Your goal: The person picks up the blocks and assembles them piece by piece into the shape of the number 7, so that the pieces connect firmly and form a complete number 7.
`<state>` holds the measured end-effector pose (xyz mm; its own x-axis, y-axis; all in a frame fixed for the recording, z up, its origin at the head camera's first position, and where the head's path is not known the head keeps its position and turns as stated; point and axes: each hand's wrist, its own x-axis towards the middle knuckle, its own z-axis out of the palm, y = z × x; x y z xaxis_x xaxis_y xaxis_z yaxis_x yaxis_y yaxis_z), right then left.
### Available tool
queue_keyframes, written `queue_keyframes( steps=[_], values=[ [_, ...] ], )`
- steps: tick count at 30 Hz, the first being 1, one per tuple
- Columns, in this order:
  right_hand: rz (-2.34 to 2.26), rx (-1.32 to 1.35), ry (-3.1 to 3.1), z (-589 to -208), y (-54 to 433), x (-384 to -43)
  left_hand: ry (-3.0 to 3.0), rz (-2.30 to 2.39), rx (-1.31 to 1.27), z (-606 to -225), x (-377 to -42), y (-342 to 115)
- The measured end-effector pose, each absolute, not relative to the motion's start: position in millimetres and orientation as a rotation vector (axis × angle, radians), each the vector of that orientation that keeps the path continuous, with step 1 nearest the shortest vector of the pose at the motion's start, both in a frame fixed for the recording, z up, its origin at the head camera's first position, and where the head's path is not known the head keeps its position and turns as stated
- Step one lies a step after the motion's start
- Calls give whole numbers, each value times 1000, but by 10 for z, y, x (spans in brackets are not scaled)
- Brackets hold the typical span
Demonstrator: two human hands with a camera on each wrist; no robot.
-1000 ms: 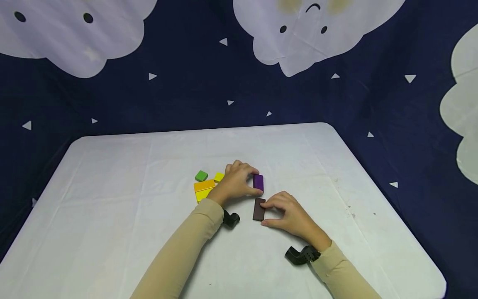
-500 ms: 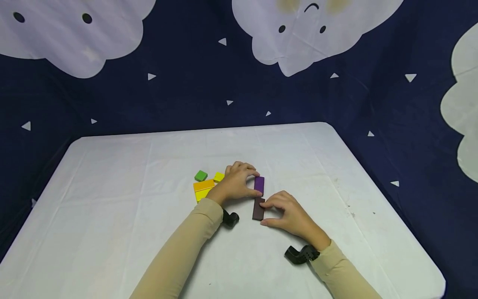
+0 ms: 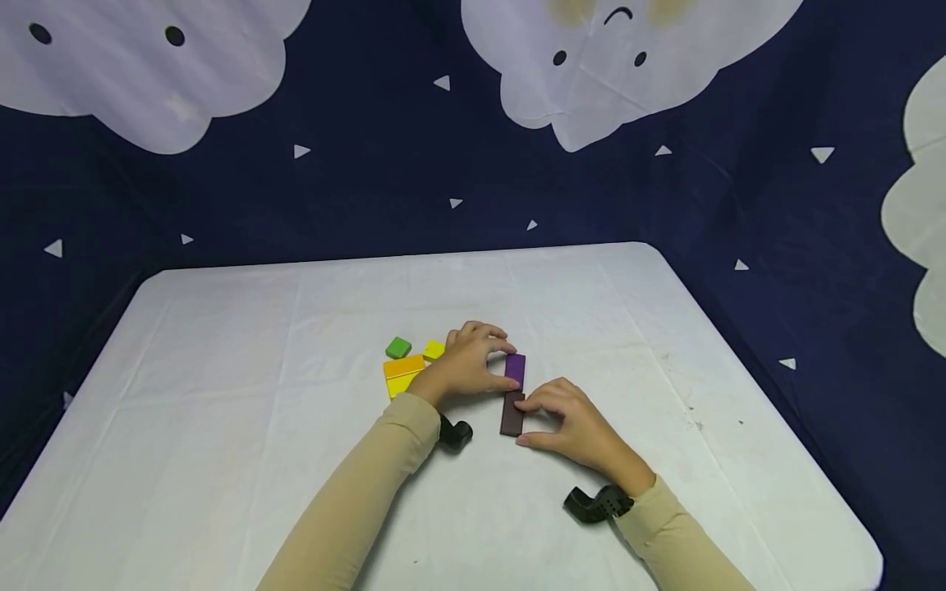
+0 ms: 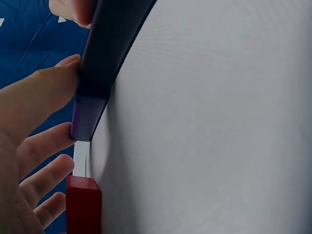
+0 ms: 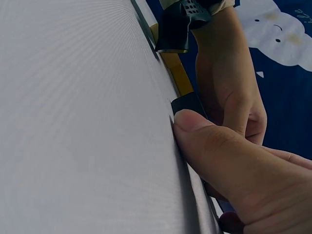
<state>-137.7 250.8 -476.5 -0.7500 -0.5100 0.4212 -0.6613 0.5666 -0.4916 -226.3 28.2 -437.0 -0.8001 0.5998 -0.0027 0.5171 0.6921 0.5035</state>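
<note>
On the white table (image 3: 222, 460), the purple rectangular block (image 3: 516, 372) is pinched between the curved thumb and forefinger of the left hand (image 3: 467, 361); against its near end, the dark brown rectangular block (image 3: 512, 415) is gripped by the similarly arched right hand (image 3: 572, 423).

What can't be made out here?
Head: right end of the yellow rectangular block, behind the left hand's grip.
Left wrist: remainder of the red rectangular block, cut off by the bottom edge.
Right wrist: part of the right hand's grip, cut off by the right edge.
Head: dark specks on the white table, too small to identify.
</note>
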Motion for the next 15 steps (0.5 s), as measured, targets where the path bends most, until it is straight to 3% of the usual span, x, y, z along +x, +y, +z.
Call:
queue_keyframes(
  steps=[15],
  values=[
    [973,974,-2566,-4782,2508,-1383,2715,759,956,-4384,-2235,257]
  ],
)
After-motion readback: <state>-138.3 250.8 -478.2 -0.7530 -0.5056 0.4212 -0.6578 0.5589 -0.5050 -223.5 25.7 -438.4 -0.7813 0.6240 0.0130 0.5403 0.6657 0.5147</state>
